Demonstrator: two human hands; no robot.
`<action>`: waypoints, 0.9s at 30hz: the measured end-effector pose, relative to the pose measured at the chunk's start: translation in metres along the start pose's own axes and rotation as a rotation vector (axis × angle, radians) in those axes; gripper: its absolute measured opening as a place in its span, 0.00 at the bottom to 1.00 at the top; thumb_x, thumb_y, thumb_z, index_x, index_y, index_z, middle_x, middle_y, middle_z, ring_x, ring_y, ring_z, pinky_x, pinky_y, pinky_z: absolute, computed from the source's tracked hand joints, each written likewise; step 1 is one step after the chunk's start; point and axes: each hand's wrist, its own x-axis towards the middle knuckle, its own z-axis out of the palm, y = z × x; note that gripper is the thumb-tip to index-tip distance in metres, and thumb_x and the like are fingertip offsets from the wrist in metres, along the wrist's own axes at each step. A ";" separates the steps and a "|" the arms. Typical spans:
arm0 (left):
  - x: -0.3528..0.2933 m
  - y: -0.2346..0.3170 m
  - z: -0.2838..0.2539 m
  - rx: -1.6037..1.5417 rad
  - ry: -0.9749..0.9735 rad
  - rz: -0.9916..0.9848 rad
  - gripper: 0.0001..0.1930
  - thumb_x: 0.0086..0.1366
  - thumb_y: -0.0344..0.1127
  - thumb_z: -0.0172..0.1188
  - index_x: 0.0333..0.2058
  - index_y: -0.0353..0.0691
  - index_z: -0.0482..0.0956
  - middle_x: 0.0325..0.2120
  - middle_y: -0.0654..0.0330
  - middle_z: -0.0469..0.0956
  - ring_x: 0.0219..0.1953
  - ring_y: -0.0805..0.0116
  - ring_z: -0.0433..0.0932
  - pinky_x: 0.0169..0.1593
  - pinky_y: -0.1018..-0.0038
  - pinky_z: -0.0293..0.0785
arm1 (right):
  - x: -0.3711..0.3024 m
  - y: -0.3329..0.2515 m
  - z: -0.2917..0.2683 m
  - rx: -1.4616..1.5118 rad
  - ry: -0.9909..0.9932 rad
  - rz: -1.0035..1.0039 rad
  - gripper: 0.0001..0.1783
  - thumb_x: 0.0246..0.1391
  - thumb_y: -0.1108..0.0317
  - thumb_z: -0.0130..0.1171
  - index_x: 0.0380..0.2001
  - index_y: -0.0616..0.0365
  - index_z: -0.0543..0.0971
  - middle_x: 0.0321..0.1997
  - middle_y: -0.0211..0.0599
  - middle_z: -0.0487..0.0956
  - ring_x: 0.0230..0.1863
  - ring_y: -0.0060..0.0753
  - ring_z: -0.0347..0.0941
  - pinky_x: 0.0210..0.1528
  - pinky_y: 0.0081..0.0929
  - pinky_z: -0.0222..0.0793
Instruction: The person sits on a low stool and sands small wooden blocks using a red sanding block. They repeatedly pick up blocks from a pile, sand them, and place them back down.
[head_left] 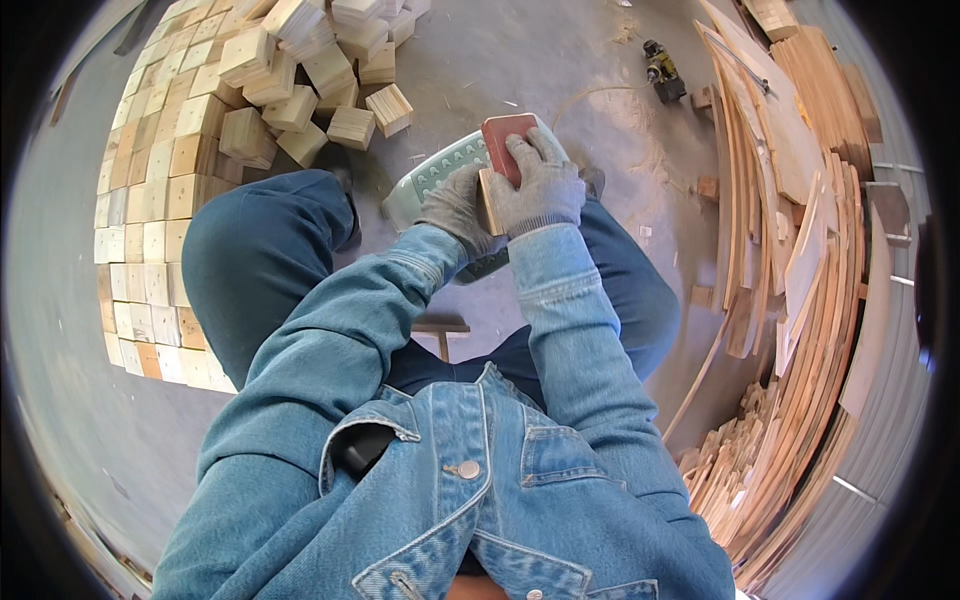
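Observation:
Both my hands wear grey knit gloves and meet over a pale green plastic stool (412, 196) with a raised pattern on top. My left hand (455, 212) is closed around a small wooden block (488, 205), of which only a narrow light edge shows. A flat reddish rectangular pad (507, 137), like a sanding block, lies under the fingers of my right hand (543, 188), which grips it. Just beyond the wooden block, the pad tilts upward; whether the two touch is hidden by my gloves.
A large stack of wooden blocks (150, 240) stands at the left, with loose blocks (350, 127) heaped at its far end. Boards and strips (830, 280) are piled along the right. A yellow-and-black power drill (661, 70) rests on the floor at far right.

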 end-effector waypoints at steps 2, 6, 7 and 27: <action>0.001 0.006 -0.005 -0.048 -0.002 0.009 0.41 0.45 0.52 0.84 0.58 0.46 0.79 0.53 0.49 0.84 0.57 0.46 0.83 0.63 0.57 0.79 | 0.006 -0.002 -0.004 0.025 -0.040 0.014 0.35 0.51 0.49 0.75 0.63 0.45 0.85 0.73 0.41 0.77 0.65 0.59 0.77 0.67 0.53 0.73; -0.009 0.007 -0.008 0.003 0.147 0.090 0.35 0.48 0.54 0.81 0.54 0.47 0.82 0.49 0.47 0.85 0.55 0.42 0.84 0.62 0.56 0.80 | -0.027 0.008 -0.008 0.030 0.012 -0.079 0.36 0.50 0.53 0.76 0.63 0.49 0.84 0.73 0.49 0.76 0.66 0.60 0.77 0.68 0.52 0.73; -0.011 0.009 -0.012 0.011 0.101 0.072 0.35 0.49 0.54 0.80 0.54 0.47 0.82 0.49 0.46 0.85 0.55 0.42 0.84 0.62 0.56 0.80 | -0.044 0.009 -0.012 0.031 0.011 -0.092 0.36 0.49 0.54 0.77 0.63 0.50 0.84 0.73 0.51 0.76 0.65 0.60 0.77 0.67 0.52 0.73; -0.002 0.016 -0.010 -0.100 -0.067 -0.019 0.46 0.44 0.48 0.85 0.64 0.46 0.76 0.60 0.47 0.79 0.64 0.50 0.77 0.69 0.58 0.73 | -0.003 0.003 0.010 0.011 0.016 -0.097 0.34 0.52 0.51 0.73 0.64 0.44 0.84 0.73 0.38 0.76 0.57 0.63 0.78 0.61 0.55 0.75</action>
